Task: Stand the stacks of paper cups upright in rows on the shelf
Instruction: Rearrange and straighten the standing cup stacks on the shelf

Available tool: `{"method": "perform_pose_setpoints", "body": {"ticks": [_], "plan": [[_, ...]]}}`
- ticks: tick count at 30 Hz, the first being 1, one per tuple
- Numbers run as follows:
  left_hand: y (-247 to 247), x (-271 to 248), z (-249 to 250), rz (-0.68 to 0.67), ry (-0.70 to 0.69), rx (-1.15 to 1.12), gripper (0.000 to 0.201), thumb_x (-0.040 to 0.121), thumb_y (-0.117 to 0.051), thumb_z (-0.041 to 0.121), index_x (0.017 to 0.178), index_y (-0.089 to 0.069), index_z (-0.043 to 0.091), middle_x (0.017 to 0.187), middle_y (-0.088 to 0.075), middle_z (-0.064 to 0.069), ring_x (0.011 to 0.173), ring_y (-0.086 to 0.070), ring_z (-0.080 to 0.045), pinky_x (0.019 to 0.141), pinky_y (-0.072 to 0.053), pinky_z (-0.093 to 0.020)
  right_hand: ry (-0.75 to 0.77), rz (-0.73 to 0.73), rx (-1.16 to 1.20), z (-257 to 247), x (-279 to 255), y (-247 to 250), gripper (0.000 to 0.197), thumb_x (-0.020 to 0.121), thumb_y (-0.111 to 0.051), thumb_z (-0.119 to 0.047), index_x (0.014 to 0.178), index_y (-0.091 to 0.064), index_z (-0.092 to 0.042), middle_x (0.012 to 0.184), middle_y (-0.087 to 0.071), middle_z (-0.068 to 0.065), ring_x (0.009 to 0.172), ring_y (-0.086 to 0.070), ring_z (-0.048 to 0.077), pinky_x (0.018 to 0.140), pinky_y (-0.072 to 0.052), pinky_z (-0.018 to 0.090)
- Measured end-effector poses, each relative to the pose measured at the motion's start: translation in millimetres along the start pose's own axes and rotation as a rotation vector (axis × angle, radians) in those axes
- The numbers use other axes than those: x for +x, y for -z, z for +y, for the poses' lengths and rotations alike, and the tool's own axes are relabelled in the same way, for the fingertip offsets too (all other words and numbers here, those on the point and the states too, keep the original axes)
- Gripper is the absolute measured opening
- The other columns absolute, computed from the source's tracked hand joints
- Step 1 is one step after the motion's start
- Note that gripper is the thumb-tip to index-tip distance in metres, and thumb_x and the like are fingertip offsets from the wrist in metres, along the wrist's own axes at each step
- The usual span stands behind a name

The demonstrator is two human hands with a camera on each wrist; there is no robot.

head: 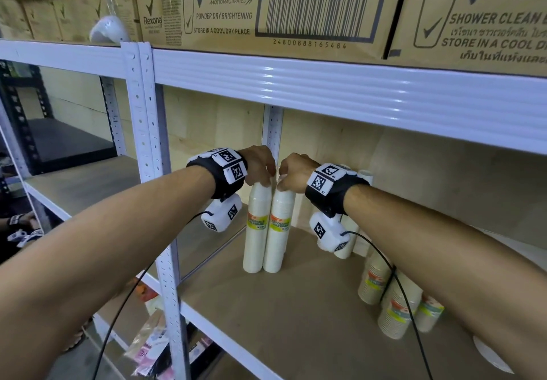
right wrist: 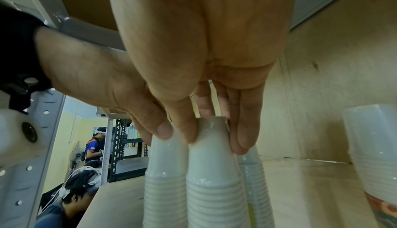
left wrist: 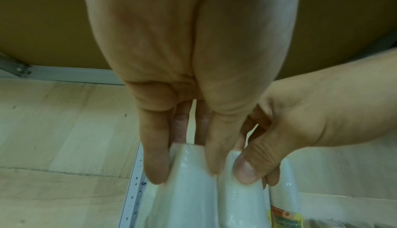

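Near the shelf's [head: 296, 314] front right, three cup stacks [head: 396, 302] are seen leaning. Farther back, two upright stacks, touching, are pinched at their tops: the left stack [head: 256, 231] by the left hand [head: 257, 166], the right stack [head: 279, 231] by the right hand [head: 293, 172].

Even indoor light, wide-angle bending at the edges.
Glare streaks on the white shelf beam [head: 325, 83]; both wrist views are dim and soft.

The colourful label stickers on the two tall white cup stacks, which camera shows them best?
The head view: both orange-and-green labels face it, whole. The left wrist view catches only a blurred corner of one; the right wrist view shows only the stacks' plain tops.
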State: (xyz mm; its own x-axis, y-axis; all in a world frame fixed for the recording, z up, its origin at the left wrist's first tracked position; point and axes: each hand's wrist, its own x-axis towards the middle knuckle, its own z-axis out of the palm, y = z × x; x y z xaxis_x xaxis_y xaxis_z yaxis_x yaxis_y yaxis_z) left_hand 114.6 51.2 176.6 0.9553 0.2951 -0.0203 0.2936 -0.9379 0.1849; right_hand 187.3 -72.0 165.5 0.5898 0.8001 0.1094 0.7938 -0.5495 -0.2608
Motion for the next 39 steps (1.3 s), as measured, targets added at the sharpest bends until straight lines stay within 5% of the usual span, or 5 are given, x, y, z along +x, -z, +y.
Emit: {"method": "perform_pose_setpoints", "body": {"ticks": [7,11,14,20,39], "plan": [[5,2,19,-0.077,-0.014,-0.085,0.039,0.086,-0.072,0.015,0.124,-0.065,0.011,0.118,-0.062,-0.009,0.091,-0.069,-0.028,0.075,-0.059,-0.032,-0.048,-0.024,0.035,12,-13,15,0.031,0.082,-0.074,-0.018,0.108,-0.066,-0.003,0.091,-0.063,0.004,0.074,-0.06,0.018,0.067,-0.055,0.031],[6,7,35,-0.101,-0.061,-0.132,0.038,0.086,-0.072,0.015,0.122,-0.065,0.012,0.109,-0.062,-0.005,0.076,-0.066,-0.02,0.054,-0.054,-0.02,-0.09,-0.041,0.022,26,-23,28,0.032,0.081,-0.076,-0.019,0.109,-0.068,-0.006,0.103,-0.069,0.012,0.085,-0.07,0.027,0.078,-0.06,0.039],[5,15,51,-0.112,-0.086,-0.184,0.037,0.085,-0.073,0.014,0.121,-0.066,0.011,0.114,-0.063,-0.009,0.09,-0.068,-0.026,0.069,-0.06,-0.028,-0.127,-0.038,0.016,38,-30,35,0.034,0.081,-0.076,-0.018,0.11,-0.068,-0.004,0.105,-0.069,0.013,0.085,-0.07,0.028,0.079,-0.06,0.04],[0,33,78,-0.079,-0.163,-0.17,0.036,0.085,-0.072,0.013,0.121,-0.066,0.013,0.118,-0.062,-0.009,0.09,-0.067,-0.026,0.068,-0.058,-0.027,-0.206,0.009,0.023,65,-44,44,0.034,0.079,-0.078,-0.018,0.109,-0.068,-0.006,0.097,-0.069,0.01,0.074,-0.067,0.023,0.068,-0.057,0.033],[-33,89,104,0.094,-0.304,-0.167,0.039,0.087,-0.066,0.006,0.126,-0.063,0.01,0.132,-0.058,-0.006,0.118,-0.056,-0.022,0.087,-0.045,-0.025,-0.357,0.12,-0.021,115,-41,40,0.041,0.082,-0.075,-0.021,0.119,-0.064,-0.008,0.117,-0.064,0.008,0.103,-0.063,0.024,0.075,-0.046,0.027]]}}
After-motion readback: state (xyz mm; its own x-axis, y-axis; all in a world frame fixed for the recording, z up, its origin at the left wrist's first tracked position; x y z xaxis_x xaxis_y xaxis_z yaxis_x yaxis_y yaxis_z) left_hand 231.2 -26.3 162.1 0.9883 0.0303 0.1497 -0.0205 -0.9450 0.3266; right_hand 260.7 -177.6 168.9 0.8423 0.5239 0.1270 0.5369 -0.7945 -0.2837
